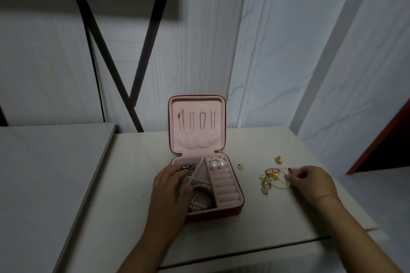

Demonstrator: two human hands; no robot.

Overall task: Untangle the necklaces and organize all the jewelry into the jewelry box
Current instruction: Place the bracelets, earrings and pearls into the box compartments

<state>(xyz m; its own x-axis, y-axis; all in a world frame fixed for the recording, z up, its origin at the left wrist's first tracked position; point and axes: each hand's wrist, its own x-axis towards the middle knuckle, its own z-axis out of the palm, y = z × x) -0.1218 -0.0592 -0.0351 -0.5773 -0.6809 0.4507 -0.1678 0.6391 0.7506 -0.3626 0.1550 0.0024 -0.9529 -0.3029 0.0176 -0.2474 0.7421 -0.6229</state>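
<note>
Red-shelled and pink-lined, the jewelry box [213, 215] sits open on the counter [244, 228], with necklaces [192, 121] hung in its lid. Your left hand [170, 184] reaches into the far-left compartment over a dark silver piece [188, 166]; I cannot tell whether that grip has closed. Your right hand [310, 178] pinches a pale piece [284, 175] in the loose pile [269, 180] beside the box. Lift slowly, because snagged neighbours could ride up and scatter.

Red jewelry box [217, 214] stands open at centre frame, chains [182, 121] hanging in its lid, pearl earrings [217, 164] inside; loose jewelry [265, 180] lies scattered to its right.
</note>
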